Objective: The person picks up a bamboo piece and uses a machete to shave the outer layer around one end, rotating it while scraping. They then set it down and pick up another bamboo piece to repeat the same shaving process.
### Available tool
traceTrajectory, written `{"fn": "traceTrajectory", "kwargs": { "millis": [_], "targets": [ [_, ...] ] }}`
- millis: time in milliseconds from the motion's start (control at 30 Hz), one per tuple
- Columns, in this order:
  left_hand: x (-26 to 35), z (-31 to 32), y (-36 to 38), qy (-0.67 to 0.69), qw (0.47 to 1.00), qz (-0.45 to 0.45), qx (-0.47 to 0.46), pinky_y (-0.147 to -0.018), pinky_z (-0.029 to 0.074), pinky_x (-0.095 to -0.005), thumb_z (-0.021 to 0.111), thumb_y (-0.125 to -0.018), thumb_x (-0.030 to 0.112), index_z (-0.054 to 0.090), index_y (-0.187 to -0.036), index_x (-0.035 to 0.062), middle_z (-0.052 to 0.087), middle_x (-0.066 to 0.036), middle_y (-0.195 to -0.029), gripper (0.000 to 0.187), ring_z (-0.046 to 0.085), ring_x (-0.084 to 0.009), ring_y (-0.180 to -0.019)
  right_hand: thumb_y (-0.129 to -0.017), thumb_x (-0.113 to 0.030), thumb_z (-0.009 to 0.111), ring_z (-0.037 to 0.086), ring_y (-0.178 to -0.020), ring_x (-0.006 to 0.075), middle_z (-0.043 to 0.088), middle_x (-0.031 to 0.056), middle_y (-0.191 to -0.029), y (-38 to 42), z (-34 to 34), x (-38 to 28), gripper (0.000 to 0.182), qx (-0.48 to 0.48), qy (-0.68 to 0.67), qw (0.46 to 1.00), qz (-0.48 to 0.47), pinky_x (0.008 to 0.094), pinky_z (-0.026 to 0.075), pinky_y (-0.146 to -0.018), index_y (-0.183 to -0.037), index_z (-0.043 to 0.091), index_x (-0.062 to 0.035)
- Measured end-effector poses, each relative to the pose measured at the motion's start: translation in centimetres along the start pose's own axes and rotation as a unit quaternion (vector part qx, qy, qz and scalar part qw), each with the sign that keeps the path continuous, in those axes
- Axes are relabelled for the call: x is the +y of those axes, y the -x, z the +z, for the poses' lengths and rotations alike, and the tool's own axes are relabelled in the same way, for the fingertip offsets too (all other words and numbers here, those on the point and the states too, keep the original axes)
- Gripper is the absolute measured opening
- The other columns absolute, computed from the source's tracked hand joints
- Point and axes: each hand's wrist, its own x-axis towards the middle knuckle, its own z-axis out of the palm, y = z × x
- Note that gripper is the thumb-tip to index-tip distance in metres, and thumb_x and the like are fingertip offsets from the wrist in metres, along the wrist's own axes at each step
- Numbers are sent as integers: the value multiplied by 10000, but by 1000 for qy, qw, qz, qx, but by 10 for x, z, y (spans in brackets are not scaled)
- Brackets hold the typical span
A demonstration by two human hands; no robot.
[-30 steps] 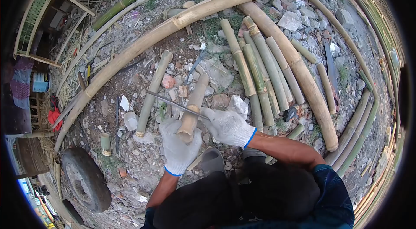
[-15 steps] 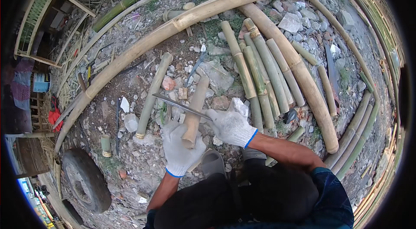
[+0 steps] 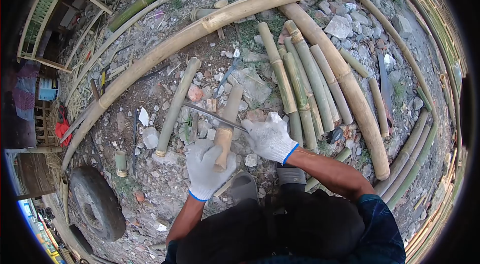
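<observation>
My gloved left hand (image 3: 209, 166) is wrapped around the lower end of a short bamboo piece (image 3: 231, 102), which slants up and away from me. In my gloved right hand (image 3: 271, 140) is a long-bladed knife (image 3: 204, 111); its handle is hidden in the fist. The blade lies across the bamboo piece, a little above the left hand, with its tip pointing left. Whether the edge is cutting into the bamboo cannot be made out. To the left lies another cut bamboo length (image 3: 178, 106).
Several cut bamboo lengths (image 3: 305, 84) lie together right of centre, beside a thick bamboo pole (image 3: 345, 74). A long curved pole (image 3: 165, 49) spans the far side. A saw (image 3: 384, 81) rests at right, an old tire (image 3: 97, 204) at lower left. Stones cover the ground.
The knife blade has shifted slightly up and right along the bamboo piece. My left fingers look a little looser around it. The view has tilted slightly; the surrounding poles lie as before.
</observation>
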Motion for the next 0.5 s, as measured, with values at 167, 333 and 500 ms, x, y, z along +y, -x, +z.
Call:
{"fn": "traceTrajectory", "kwargs": {
  "millis": [167,333,500],
  "targets": [
    [4,-3,-4,16,999,15,-46,-678,480,-446,873,-696,115,590,-853,110,557,-94,-853,324,586,-340,-765,-949,-141,652,703,-658,356,662,146,-782,9,0,-5,143,-15,-8,1000,-3,473,532,-553,-1038,564,-72],
    [9,-5,-11,15,998,31,-62,-698,496,-441,873,-706,142,616,-829,103,543,-77,-815,288,583,-323,-762,-953,-134,645,696,-607,326,656,137,-721,15,-12,-14,149,10,-45,997,-64,461,520,-501,-1051,551,-70],
    [3,-10,-15,-1,995,68,-66,-764,499,-455,879,-711,174,656,-828,120,569,-57,-836,258,599,-304,-786,-955,-170,652,689,-651,342,650,117,-764,6,-9,-9,230,-52,6,999,-13,465,508,-536,-1150,570,-78]
  ]
}}
